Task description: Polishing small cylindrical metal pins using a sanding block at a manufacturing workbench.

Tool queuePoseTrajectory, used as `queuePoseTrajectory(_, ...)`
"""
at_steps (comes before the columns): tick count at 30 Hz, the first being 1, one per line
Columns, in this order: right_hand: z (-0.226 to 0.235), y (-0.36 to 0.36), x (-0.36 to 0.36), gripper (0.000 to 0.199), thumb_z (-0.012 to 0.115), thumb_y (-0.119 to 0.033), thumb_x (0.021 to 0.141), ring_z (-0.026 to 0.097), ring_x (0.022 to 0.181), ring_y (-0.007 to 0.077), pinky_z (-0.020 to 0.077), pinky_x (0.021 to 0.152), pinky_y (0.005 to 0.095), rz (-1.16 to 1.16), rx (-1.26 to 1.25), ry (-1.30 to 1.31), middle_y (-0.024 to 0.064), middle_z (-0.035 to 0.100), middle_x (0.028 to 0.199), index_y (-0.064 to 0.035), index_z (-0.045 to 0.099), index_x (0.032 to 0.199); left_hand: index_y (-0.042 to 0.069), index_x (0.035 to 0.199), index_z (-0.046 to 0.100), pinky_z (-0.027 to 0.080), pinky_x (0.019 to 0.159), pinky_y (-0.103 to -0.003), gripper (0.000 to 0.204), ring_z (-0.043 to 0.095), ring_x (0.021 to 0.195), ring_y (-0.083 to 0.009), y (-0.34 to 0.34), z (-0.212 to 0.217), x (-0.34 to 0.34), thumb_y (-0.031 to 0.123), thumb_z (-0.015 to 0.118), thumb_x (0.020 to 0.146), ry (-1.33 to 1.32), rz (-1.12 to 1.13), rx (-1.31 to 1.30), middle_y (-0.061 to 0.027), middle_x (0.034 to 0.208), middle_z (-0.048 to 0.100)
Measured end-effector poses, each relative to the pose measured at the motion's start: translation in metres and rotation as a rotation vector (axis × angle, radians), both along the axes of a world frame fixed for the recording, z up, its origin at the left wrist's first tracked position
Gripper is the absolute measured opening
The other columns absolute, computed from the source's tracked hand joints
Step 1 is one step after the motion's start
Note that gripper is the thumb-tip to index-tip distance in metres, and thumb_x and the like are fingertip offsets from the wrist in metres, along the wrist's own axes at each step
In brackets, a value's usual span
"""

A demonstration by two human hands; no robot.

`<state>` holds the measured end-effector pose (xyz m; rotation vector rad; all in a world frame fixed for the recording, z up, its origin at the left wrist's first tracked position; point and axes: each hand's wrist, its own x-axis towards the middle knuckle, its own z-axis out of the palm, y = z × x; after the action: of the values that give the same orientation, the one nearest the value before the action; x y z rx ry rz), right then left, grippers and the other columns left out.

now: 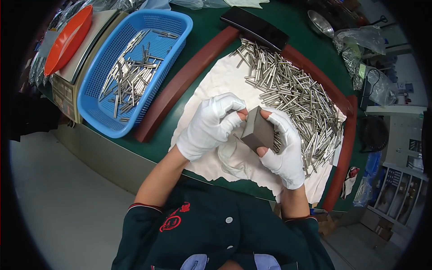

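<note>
My right hand (288,153), in a white glove with bare fingertips, grips a grey rectangular block (260,131) between thumb and fingers. My left hand (213,121), gloved the same way, is closed in a pinch beside the block's left edge. Whatever sits between its fingertips is too small or hidden to make out. Under both hands a white cloth (202,105) covers the work area. A large heap of thin metal pins (297,85) lies on the cloth beyond and to the right of my right hand.
Reddish-brown bars (180,90) border the cloth, with a black tray-like object (254,28) across the far corner. At left, a blue plastic basket (85,101) holds more pins, beside a scale (67,96) with an orange dish (68,40). A metal bowl (320,23) stands far right.
</note>
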<state>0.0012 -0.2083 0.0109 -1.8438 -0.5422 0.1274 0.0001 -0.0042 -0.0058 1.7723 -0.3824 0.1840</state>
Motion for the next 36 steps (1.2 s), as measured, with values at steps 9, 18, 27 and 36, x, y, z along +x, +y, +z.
queuePoseTrajectory(9,0.009,0.001,-0.001,0.059,0.073,-0.012,0.057,0.054,0.102,0.0259,0.0444,0.091,0.0344,-0.039,-0.037,-0.067,0.0142,0.057,0.111,-0.0002,0.061,0.113,-0.002,0.082,0.06,0.047,0.056,-0.028,0.001,0.06,0.06,-0.0155,-0.004,0.005,-0.002,0.0,0.06,0.082,0.224,-0.075,-0.189,-0.0084,0.074,0.06)
queuePoseTrajectory(18,0.007,-0.006,0.003,0.062,0.074,-0.014,0.054,0.055,0.102,0.0267,0.044,0.091,0.0352,-0.093,-0.037,-0.077,0.0124,0.058,0.111,-0.0017,0.062,0.114,-0.003,0.083,0.06,0.046,0.055,-0.026,0.004,0.058,0.059,-0.0131,-0.003,0.001,-0.001,0.002,0.061,0.083,0.206,-0.003,-0.189,-0.0076,0.074,0.06)
queuePoseTrajectory(27,0.004,-0.003,0.001,0.059,0.074,-0.012,0.056,0.056,0.101,0.0262,0.0432,0.092,0.0342,-0.024,-0.041,-0.059,0.0129,0.059,0.109,-0.0005,0.062,0.112,-0.002,0.082,0.06,0.048,0.058,-0.028,0.003,0.062,0.061,-0.0179,-0.002,0.003,-0.003,0.001,0.061,0.082,0.114,-0.051,-0.12,-0.009,0.074,0.061)
queuePoseTrajectory(36,0.009,-0.01,0.002,0.057,0.074,-0.012,0.059,0.056,0.103,0.0223,0.0423,0.093,0.0315,0.013,0.075,0.15,0.0126,0.059,0.111,0.002,0.062,0.113,-0.004,0.081,0.059,0.049,0.059,-0.028,0.001,0.062,0.062,-0.0183,-0.004,0.005,-0.006,-0.002,0.06,0.08,0.061,-0.054,-0.154,-0.0106,0.074,0.061)
